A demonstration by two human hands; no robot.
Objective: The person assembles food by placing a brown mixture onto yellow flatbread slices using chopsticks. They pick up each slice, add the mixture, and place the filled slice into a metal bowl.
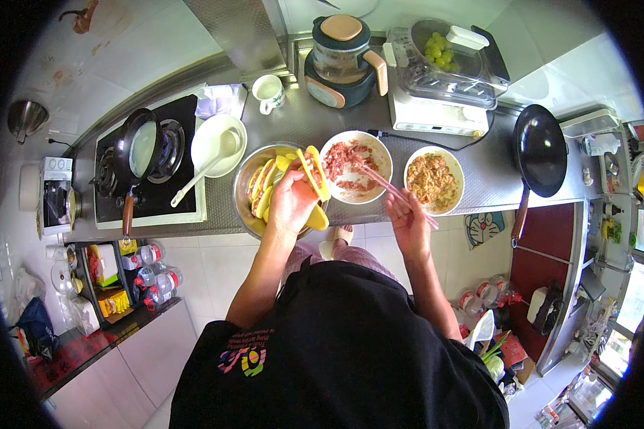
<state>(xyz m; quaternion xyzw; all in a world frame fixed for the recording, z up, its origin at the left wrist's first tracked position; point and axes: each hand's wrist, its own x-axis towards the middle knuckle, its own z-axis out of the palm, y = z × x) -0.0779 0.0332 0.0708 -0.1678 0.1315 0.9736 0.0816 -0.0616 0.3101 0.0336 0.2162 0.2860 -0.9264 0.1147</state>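
Ideally, the left hand (293, 196), pinching a split yellow slice with pinkish filling (323, 185) above the round metal bowl (240, 187), should support both faces while the right hand (409, 220), holding slim pink chopsticks (386, 186), takes modest dabs of coarse pink mince (345, 159).

Black T-shirt (336, 336) (colourful print (253, 362)), pinkish trousers (365, 260).

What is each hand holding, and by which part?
Left hand: a meat-filled yellow slice, by its lower part. Right hand: pink chopsticks, toward their back ends.
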